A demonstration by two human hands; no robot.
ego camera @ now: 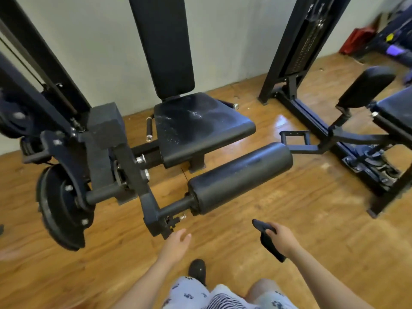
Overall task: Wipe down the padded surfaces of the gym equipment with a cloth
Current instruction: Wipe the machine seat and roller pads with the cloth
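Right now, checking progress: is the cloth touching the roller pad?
No, the cloth is gripped in the right hand above the floor, clearly apart from the roller pad.

Backrest [162,41] top cut off; cloth [268,241] partly hidden by right hand [282,238].

hands 2 [176,244] [282,238] | cloth 1 [268,241] | roller pad 1 [240,177] | seat pads 2 [200,126] [396,108]

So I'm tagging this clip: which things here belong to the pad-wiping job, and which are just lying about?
Job: cloth in right hand; left hand; seat; backrest; roller pad.
Lying about: weight plate; red box; foot bar.
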